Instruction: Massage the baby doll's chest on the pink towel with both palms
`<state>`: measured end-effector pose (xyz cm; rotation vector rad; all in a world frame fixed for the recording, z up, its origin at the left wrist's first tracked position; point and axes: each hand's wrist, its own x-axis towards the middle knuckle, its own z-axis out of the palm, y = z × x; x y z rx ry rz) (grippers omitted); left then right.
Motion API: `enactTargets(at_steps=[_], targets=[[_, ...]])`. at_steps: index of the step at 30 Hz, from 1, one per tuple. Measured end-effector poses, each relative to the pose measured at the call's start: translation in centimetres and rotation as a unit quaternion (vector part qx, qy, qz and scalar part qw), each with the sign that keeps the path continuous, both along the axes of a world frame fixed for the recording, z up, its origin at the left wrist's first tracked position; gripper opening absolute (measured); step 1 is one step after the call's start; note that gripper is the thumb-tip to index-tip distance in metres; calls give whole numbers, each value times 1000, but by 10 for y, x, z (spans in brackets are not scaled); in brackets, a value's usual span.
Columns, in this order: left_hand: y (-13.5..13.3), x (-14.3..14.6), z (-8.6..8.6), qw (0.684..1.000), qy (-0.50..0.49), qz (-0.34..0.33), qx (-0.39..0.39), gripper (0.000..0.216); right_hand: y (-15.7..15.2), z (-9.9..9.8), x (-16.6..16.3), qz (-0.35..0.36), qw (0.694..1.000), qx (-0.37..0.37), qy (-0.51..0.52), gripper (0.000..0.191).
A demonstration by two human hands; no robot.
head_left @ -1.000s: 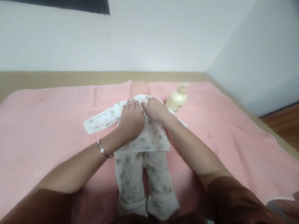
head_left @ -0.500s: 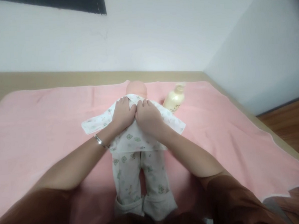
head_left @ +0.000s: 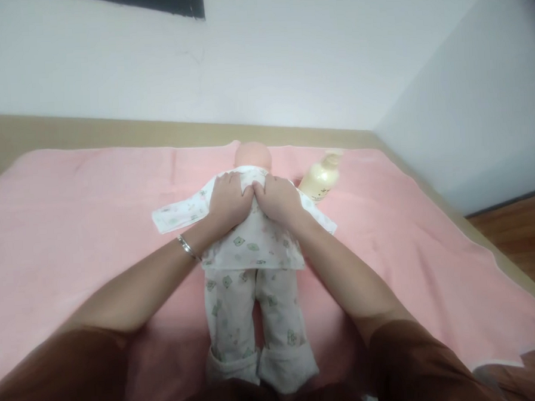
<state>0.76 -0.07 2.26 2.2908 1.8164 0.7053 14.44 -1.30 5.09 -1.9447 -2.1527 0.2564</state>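
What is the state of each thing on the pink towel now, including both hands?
Doll: lying flat on the towel, dressed, legs toward the person.
Shirt: on the doll, one sleeve spread sideways.
Left hand: laid on the shirt; grip unclear.
Right hand: laid on the shirt; grip unclear.
Bottle: seems to lie on its side, cap on.
Towel: spread flat.

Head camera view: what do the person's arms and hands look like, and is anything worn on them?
The left hand and the right hand are bare, no gloves, and so are the forearms. Plain dark brown cloth covers the upper arms: left sleeve, right sleeve. A thin silver bangle sits on the left wrist.
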Motion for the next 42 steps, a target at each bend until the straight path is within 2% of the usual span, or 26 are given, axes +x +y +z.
enactTargets(at_steps=[7, 14, 18, 22, 29, 33, 36, 39, 42], targets=[[-2, 1, -4, 999, 42, 11, 5, 29, 0, -6, -3, -20, 999, 17, -27, 49], [-1, 2, -12, 998, 7, 32, 45, 23, -1, -16, -5, -39, 995, 78, -37, 48], [-1, 2, -11, 998, -1, 35, 44, 23, -4, -14, -6, -49, 994, 88, -34, 47], [-2, 1, -10, 997, -53, 42, 43, 25, -4, -13, -5, -50, 994, 91, -20, 44], [-7, 0, -12, 990, -117, 38, 66, 29, -2, -1, 7, 5, 997, 74, 22, 42], [-9, 0, -11, 986, -147, 29, 74, 34, -11, 6, 10, 49, 986, 124, 96, 45], [-10, 0, -9, 985, -159, 26, 55, 35, -17, -3, 4, 65, 981, 147, 108, 51], [-9, -1, -9, 985, -164, 31, 41, 36, -16, -16, -2, 99, 983, 122, 93, 47], [-8, -1, -9, 985, -164, 35, 41, 38, -13, -17, 1, 108, 983, 114, 95, 45]])
